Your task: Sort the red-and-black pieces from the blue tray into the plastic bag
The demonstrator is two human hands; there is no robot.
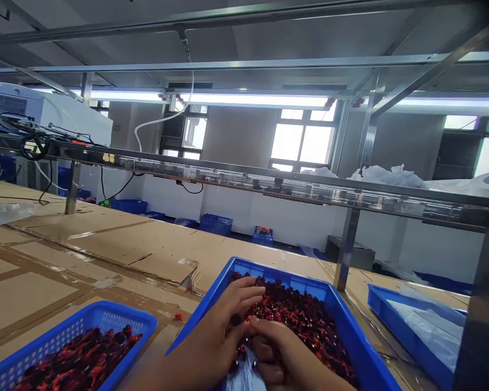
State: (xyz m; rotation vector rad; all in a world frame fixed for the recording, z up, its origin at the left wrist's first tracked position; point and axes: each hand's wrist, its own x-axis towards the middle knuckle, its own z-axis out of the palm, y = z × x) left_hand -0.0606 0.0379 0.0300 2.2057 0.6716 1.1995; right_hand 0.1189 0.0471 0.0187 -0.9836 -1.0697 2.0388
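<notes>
Both my hands are over a blue bin (pixel 361 339) heaped with small glossy dark red and black pieces (pixel 297 315). My left hand (pixel 224 320) has its fingers stretched toward the right while its thumb bends in; a dark bit shows between thumb and fingers, too small to name. My right hand (pixel 279 347) is closed, thumb and forefinger pinched against the left thumb tip; whatever they grip is hidden. Beneath the hands, a clear plastic bag (pixel 246 374) lies at the bin's near end, with a few dark pieces on it.
On the left stands a perforated blue basket (pixel 146 321) of similar red pieces. Another blue bin (pixel 415 339) with white plastic sits right, beyond a metal post (pixel 346 250). Cardboard (pixel 138 244) covers the table, one loose red piece (pixel 178 315) on it. A metal rail (pixel 244 179) crosses ahead.
</notes>
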